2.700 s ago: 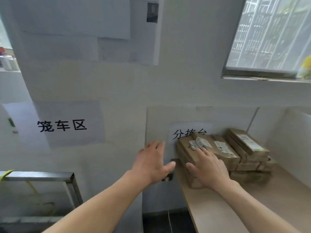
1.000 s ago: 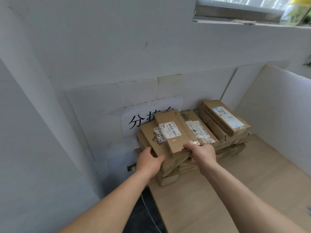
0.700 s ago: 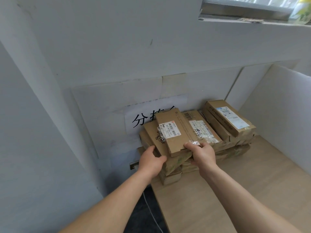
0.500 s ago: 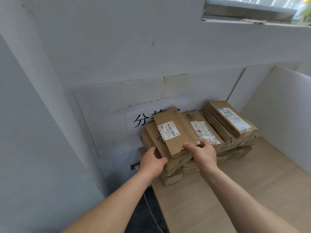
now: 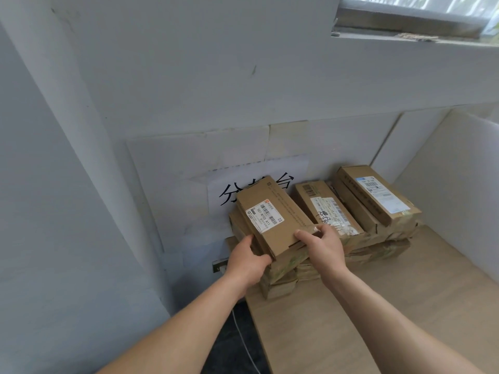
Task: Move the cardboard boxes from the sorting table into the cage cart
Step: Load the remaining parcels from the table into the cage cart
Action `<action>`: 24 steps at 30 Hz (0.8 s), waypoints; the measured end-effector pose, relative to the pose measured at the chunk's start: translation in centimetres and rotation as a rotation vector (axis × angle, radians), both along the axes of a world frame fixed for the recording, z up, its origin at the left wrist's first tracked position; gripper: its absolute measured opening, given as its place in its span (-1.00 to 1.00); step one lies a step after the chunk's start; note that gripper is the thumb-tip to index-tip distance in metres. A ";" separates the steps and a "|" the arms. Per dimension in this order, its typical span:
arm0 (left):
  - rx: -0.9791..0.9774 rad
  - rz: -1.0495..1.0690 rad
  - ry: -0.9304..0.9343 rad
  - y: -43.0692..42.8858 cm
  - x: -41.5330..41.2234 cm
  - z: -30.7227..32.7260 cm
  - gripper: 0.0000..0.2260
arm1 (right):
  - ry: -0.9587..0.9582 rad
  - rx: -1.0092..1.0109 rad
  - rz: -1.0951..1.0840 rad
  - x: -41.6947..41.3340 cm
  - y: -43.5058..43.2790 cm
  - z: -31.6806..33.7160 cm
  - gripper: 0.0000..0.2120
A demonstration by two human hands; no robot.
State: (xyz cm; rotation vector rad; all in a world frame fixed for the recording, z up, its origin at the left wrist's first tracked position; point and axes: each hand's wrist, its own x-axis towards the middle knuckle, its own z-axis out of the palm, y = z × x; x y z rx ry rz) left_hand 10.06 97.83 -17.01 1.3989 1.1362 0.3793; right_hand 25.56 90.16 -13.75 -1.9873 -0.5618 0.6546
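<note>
At the left end of the sorting table (image 5: 378, 314), the top box (image 5: 272, 214) of the left pile sits between both hands, label up. Long axis: runs away from me toward the wall (image 5: 189, 90), with the far end overlapping the paper sign (image 5: 256, 179) in view. The near short end is the held end. Both hands are at it, neither reaching along the length. I cannot tell whether the box is clear of the one under it.

Left hand (image 5: 247, 261): grasping the near left corner, thumb up along the left long edge, fingers tucked under. Right hand (image 5: 324, 247): grasping the near right corner, thumb flat on the top face, fingers curled round the right side. Both forearms are extended and converge on the box from below.

Outward: middle box (image 5: 324, 209) just beside on the right. Right pile (image 5: 375, 195) beyond it, near a white panel (image 5: 459, 190). Crumpled boxes underneath. A thin cable (image 5: 243, 344) runs down past the table's left edge.

Cage cart: not in view. Judgement: grip made, lift pending. I reckon the box must come up and back toward me before any turn. Otherwise the far end may catch the sign and my right fingers may scrape the middle box.
</note>
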 end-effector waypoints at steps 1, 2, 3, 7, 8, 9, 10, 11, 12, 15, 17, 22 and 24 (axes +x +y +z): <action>-0.002 0.002 0.001 0.0 0.0 -0.1 -0.50 | -0.009 -0.012 0.007 0.0 0.0 0.0 -0.60; -0.002 0.005 0.002 0.0 -0.1 -0.1 -0.50 | -0.020 -0.019 0.011 0.0 0.0 0.1 -0.59; -0.004 0.010 -0.001 0.0 -0.1 -0.2 -0.50 | -0.031 -0.025 0.011 0.0 0.0 0.1 -0.57; -0.010 0.016 -0.016 0.1 0.0 -0.4 -0.47 | -0.065 -0.028 0.005 -0.1 -0.1 0.3 -0.57; -0.010 0.014 -0.015 0.1 0.0 -0.5 -0.47 | -0.079 -0.031 0.007 -0.2 -0.1 0.3 -0.60; -0.013 0.013 -0.015 0.1 0.0 -0.5 -0.47 | -0.095 -0.035 0.012 -0.3 -0.1 0.3 -0.61; -0.014 0.012 -0.013 0.2 0.0 -0.5 -0.48 | -0.111 -0.035 0.018 -0.4 -0.2 0.2 -0.61; -0.018 0.012 -0.012 0.2 0.0 -0.5 -0.49 | -0.122 -0.037 0.022 -0.5 -0.2 0.2 -0.61; -0.022 0.010 -0.011 0.2 0.1 -0.5 -0.51 | -0.128 -0.037 0.027 -0.6 -0.2 0.2 -0.60; -0.038 0.016 -0.014 0.2 0.1 -0.5 -0.54 | -0.113 -0.025 0.043 -0.9 -0.2 0.1 -0.60; -0.051 0.023 -0.016 0.2 0.0 -0.5 -0.55 | -0.084 -0.003 0.050 -1.1 -0.1 0.2 -0.63; -0.107 0.045 -0.074 0.3 -0.1 -0.4 -0.59 | 0.024 0.057 0.011 -1.1 -0.3 0.1 -0.68; -0.116 0.052 -0.091 0.3 -0.2 -0.3 -0.58 | 0.081 0.073 -0.007 -1.0 -0.5 0.0 -0.73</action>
